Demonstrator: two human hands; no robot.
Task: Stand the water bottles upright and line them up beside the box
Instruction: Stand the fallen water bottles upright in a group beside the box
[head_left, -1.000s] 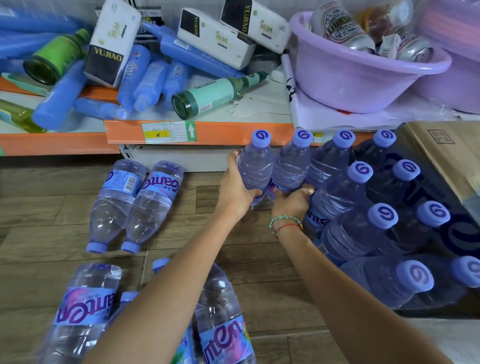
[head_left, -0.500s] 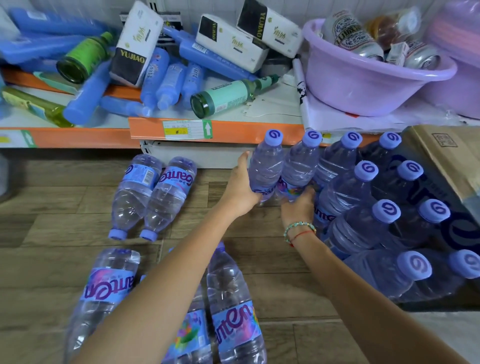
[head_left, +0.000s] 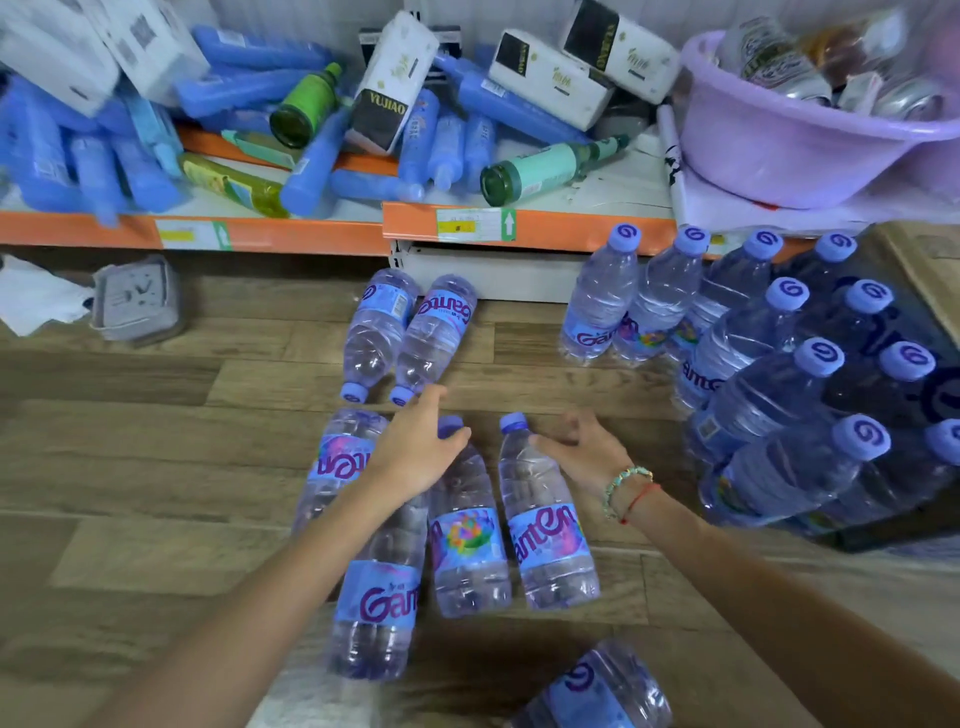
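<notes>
Open hands over fallen water bottles on the floor

Left hand and right hand hovered, grip empty; clear ribbed plastic, purple caps, blue labels.

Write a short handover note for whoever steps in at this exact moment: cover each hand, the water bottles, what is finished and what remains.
Left hand: open, reaching over the purple cap of a clear plastic water bottle lying on the wooden floor; not gripping yet.
Right hand: open, beside the neck of the next lying bottle; holds nothing.
Done: upright purple-capped bottles stand in rows beside the brown cardboard box.
Left: seven bottles are flat: four by the hands, two nearer the orange shelf edge, one at the bottom edge. Stand each and add it to the rows.
</notes>
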